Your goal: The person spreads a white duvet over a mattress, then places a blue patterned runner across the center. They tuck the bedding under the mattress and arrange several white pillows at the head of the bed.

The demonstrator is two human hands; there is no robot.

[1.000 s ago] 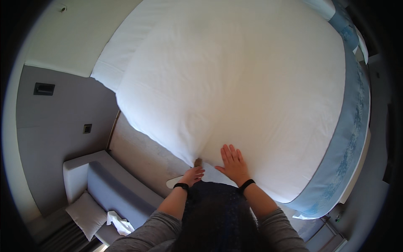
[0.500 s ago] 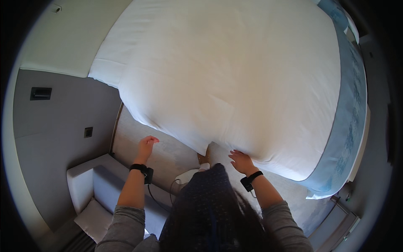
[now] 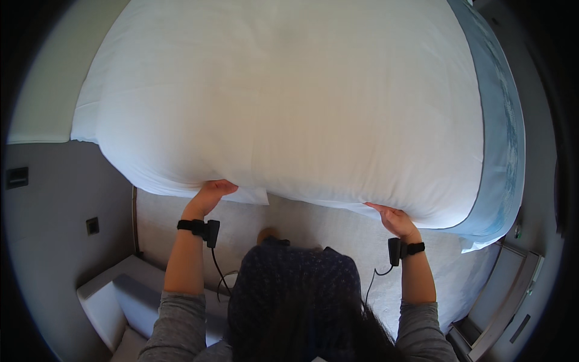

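Observation:
A white duvet (image 3: 289,114) covers the bed, its near edge hanging over the side toward me. My left hand (image 3: 212,194) is at that edge on the left, fingers pressed together and closed on the cloth; part of the fingers is hidden by the fabric. Farther right, my right hand (image 3: 396,219) holds the same edge, fingertips pointing left along the cloth. A loose corner of white fabric (image 3: 256,196) hangs between the hands, nearer the left one. Each wrist carries a black strap with a small cabled box.
A blue bed runner (image 3: 491,120) crosses the bed's right end. The pale headboard (image 3: 42,108) stands left, by a grey wall with dark sockets (image 3: 92,226). A grey sofa (image 3: 99,308) sits lower left. At lower right is a framed piece of furniture (image 3: 500,308). Pale carpet (image 3: 325,235) lies below.
Both hands have moved from open air onto the duvet's near edge, the right one shifting rightward. I have leaned closer to the bed, and the loose flap's hem now hangs straighter.

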